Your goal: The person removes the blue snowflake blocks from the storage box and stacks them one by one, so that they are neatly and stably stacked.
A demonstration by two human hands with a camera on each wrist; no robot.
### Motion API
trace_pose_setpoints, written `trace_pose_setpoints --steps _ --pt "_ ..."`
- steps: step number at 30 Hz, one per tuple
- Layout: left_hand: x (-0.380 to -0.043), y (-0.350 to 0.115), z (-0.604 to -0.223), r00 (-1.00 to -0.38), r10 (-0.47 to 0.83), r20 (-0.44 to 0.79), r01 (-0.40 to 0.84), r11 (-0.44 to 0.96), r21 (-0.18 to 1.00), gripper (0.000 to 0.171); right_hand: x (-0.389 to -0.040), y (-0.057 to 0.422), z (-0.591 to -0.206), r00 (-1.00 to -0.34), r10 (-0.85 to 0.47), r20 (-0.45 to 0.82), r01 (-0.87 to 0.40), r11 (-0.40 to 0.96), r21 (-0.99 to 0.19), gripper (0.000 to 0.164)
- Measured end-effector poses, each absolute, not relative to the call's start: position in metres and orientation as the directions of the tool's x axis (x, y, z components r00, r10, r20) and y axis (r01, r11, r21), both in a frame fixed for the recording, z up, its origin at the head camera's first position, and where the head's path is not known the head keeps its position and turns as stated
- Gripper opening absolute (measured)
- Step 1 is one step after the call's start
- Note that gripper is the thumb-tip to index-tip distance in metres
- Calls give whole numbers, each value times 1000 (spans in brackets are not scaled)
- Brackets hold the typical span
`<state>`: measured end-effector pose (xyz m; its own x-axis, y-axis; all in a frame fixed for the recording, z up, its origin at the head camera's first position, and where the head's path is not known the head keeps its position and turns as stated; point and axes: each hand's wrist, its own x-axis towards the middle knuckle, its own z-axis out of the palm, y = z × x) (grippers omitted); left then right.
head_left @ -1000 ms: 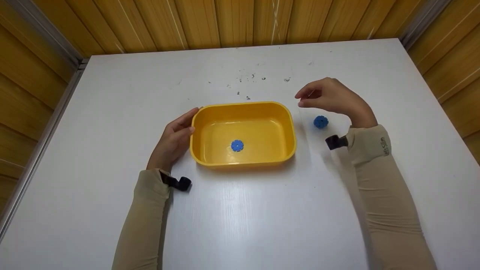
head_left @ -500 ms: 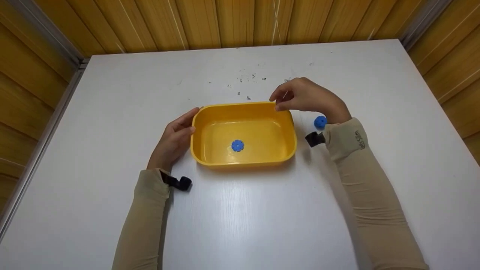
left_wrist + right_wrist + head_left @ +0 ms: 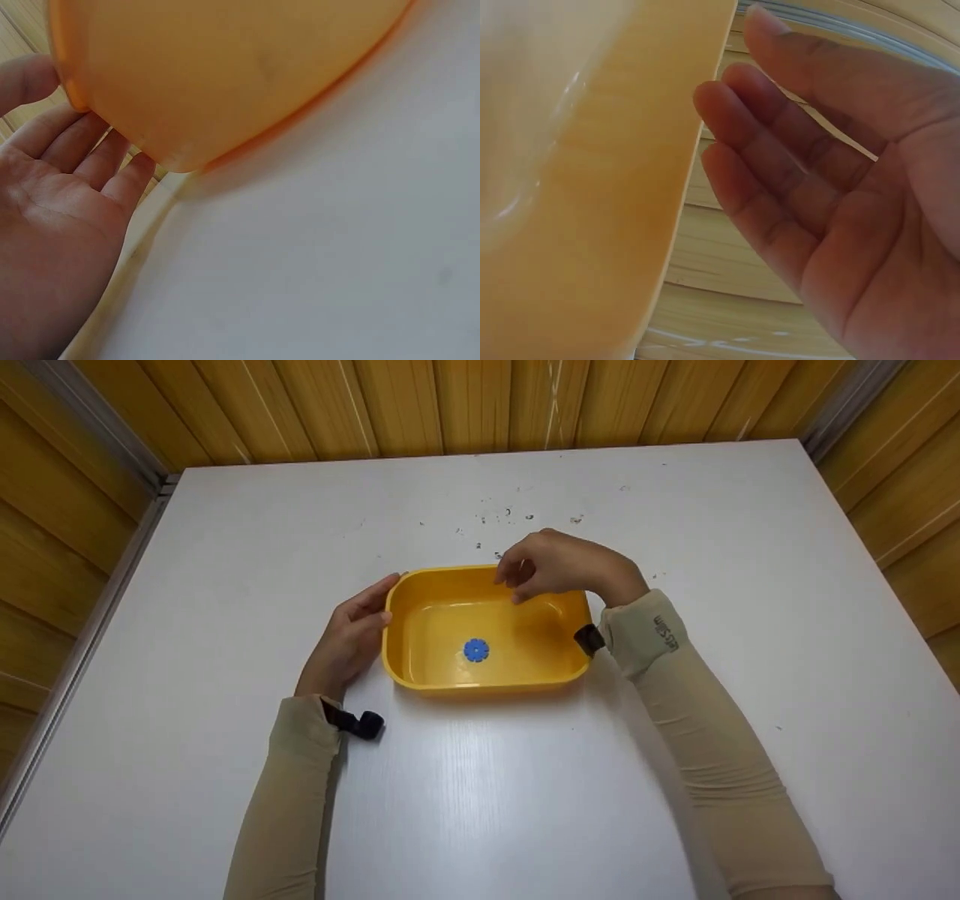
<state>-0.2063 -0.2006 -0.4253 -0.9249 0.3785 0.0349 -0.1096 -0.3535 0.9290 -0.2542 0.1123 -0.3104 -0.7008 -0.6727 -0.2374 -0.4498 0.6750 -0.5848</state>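
Observation:
A yellow plastic basin (image 3: 525, 664) stands on the white table. On its floor lies a flat blue snowflake disc (image 3: 476, 650) with a notched edge and a small centre hole. My left hand (image 3: 345, 639) holds the basin's left end. In the left wrist view the thumb is at the rim and the fingers (image 3: 124, 176) lie against the outer wall. Over the basin's far right part hovers my right hand (image 3: 566, 562), thumb and fingers apart, fingers loosely bent. In the right wrist view nothing shows between its fingers (image 3: 742, 184).
The white table (image 3: 465, 802) extends on all sides of the basin, with small dark marks behind it. Wood-plank walls (image 3: 472, 405) rise at the back and sides. A black wrist camera (image 3: 589, 640) overhangs the basin's right rim.
My right hand has moved left from beside the basin to over it. The blue rounded piece seen on the table at right is now hidden by the right arm. My left hand stays put.

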Motion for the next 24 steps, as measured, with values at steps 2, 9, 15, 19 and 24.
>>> trace_pose_setpoints --steps 2,9,15,19,24 --pt "-206 -201 -425 -923 383 43 -101 -348 932 54 -254 106 -311 -688 -678 -260 -449 679 -581 32" --pt "-206 -201 -426 -916 395 61 -89 -350 933 53 -253 85 -317 -640 -700 -317 -456 678 -577 32" --pt "-205 -200 -425 -921 386 48 -97 -348 932 54 -253 68 -325 -603 -704 -376 -461 692 -555 32" --pt "-205 -200 -425 -926 376 33 -110 -351 930 56 -253 60 -332 -581 -711 -396 -479 692 -540 31" --pt "-206 -201 -426 -929 369 30 -116 -367 923 56 -252 53 -339 -557 -714 -424 -483 694 -534 31"
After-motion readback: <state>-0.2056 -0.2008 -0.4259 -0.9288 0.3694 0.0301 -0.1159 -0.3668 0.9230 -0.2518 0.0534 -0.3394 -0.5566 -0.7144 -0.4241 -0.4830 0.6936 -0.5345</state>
